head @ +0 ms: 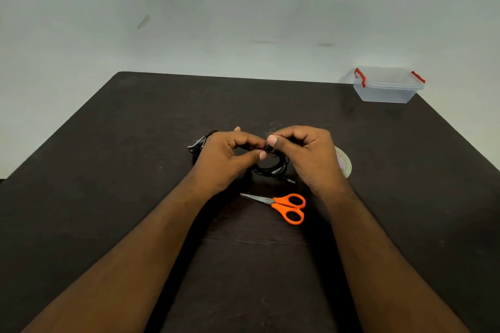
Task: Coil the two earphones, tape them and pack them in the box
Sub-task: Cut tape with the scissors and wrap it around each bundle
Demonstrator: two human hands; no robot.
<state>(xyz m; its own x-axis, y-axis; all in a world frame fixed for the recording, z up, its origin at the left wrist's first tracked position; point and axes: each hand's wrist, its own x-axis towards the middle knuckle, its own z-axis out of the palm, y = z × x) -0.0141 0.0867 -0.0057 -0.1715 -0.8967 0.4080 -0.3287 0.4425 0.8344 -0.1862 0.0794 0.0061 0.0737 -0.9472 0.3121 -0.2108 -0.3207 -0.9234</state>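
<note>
Second earphone (197,144): on counter (108,170), behind left wrist.
Left hand (227,155): pinches coil (272,166) at top.
Right hand (305,154): pinches same spot.
Scissors (284,207): below coil.
Tape (344,161): right of right hand.
Box (388,85): far right corner, lid on.

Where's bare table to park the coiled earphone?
Free: the wide left side of the table, and the stretch between the hands and the box. Crowded: centre, where both hands hold the coil, with tape roll and scissors close by.
</note>
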